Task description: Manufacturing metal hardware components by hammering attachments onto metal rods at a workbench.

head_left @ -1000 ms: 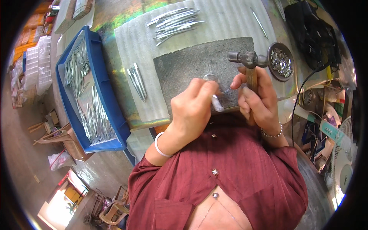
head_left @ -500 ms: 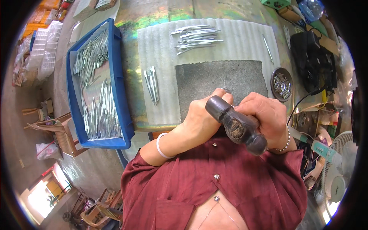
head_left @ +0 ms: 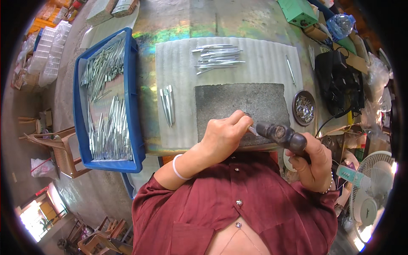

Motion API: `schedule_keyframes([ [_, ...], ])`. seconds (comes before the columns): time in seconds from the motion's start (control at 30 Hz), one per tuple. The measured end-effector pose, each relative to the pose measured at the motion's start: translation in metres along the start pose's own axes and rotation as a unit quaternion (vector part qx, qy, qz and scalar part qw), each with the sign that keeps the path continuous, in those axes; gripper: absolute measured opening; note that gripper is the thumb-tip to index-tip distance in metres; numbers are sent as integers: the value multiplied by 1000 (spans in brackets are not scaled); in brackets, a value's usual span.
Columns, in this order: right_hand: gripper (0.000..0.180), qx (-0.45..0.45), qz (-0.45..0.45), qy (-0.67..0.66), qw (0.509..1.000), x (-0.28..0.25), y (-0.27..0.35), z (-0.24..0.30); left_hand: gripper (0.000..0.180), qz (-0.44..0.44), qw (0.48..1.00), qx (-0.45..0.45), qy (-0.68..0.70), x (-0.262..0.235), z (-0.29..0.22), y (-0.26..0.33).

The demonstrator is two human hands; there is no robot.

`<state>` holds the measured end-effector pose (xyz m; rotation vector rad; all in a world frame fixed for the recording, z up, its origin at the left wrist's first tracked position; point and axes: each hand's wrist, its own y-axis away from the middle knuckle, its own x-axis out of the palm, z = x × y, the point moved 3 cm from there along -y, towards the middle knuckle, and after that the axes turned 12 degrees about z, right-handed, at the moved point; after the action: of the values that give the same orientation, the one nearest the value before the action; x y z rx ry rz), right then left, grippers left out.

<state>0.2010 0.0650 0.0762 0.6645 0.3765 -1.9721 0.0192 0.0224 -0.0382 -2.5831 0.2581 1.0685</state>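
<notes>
My right hand (head_left: 313, 165) is wrapped round a ball-peen hammer (head_left: 278, 133); its dark head is raised beside my left fingers, and the handle is mostly hidden. My left hand (head_left: 224, 135) is closed in a pinch over the near part of a dark grey slab (head_left: 240, 97). From its fingertips a slim silvery metal piece (head_left: 253, 130) shows, partly covered by the hammer head. Beyond the slab, a heap of slender silvery metal rods (head_left: 219, 57) lies on a white foam sheet (head_left: 272, 63). A few more rods (head_left: 168, 105) lie left of the slab.
A blue tray (head_left: 135, 102) of many similar rods stands at the left. Right of the slab sits a round dark dish (head_left: 304, 107) of small metal bits, with a single rod (head_left: 290, 70) beyond it. Further right are a black bag (head_left: 338, 83) and a white fan (head_left: 372, 195).
The hammer and my right hand have moved right, away from my left hand. My left hand stays pinched over the slab. The whole view has shifted slightly.
</notes>
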Motion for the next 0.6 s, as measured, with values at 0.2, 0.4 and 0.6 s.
schedule_keyframes([
  [0.2,52,-19,-14,84,996,-5,4,12,19,-27,999,-10,15,-1,0,-3],
  [0.4,53,-36,-20,124,991,1,2,11,17,-12,1000,2,24,1,1,-2],
  [0.6,49,2,1,190,982,-8,17,20,18,-10,999,13,32,1,-2,-3],
])
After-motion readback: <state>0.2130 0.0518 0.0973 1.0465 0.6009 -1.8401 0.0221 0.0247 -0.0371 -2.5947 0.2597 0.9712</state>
